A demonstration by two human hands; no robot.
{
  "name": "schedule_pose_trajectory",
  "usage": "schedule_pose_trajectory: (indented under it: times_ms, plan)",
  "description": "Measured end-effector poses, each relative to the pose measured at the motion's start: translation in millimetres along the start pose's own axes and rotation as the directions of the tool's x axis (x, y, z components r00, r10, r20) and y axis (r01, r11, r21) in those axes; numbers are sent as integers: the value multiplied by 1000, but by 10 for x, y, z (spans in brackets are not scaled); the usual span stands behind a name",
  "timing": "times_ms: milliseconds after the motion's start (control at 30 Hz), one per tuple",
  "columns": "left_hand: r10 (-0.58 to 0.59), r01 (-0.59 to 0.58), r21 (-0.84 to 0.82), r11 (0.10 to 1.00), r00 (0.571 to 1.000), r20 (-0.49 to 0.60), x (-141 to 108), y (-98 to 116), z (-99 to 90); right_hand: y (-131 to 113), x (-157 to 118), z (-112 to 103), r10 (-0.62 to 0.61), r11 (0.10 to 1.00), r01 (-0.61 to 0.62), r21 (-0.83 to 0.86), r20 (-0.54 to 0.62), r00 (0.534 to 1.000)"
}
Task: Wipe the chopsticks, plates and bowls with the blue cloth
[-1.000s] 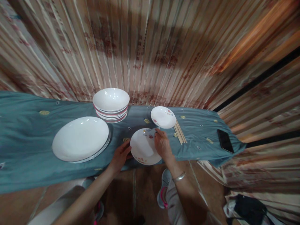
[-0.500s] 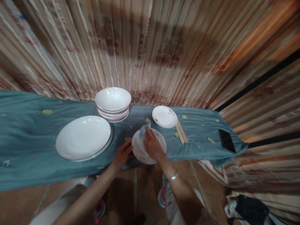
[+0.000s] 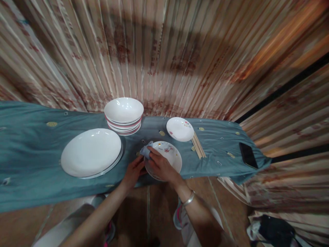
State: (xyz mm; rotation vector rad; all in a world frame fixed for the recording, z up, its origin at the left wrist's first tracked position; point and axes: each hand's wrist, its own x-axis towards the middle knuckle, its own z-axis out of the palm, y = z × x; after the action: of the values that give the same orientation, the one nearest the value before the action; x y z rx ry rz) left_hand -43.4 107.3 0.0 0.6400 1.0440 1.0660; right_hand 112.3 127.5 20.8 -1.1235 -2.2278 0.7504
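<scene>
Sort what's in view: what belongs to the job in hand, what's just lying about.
In the job:
- floral plate, left hand at its edge
- blue cloth in right hand
- perhaps the bowl stack, large white plates and second floral plate

Lying about:
- black smartphone
- chopsticks, seemingly

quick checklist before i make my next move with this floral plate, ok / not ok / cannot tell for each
1. Left hand at the near floral plate's left edge: ok
2. Light-blue cloth in the right hand: ok
3. Near floral plate apart from the large white plates: ok
4. Visible gap between chopsticks and far floral plate: not ok, none shows
5. Phone away from both hands: ok
6. Near floral plate dry: cannot tell
</scene>
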Motion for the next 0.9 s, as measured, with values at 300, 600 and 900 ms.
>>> schedule_pose_trajectory:
  times_ms: [300, 600, 900]
  plan:
    - [3, -4, -18, 1000, 999, -51, -6, 8, 2, -102, -116, -59, -1, 980, -6, 197, 37, 999]
    - [-41, 41, 6, 999, 997, -71, 1, 47, 25, -127, -238, -177, 87, 982, -109, 154, 139, 986]
    - [-27, 27, -13, 1000, 998, -61, 7, 44, 26, 29, -425, -364, 155, 983, -130, -127, 214, 965]
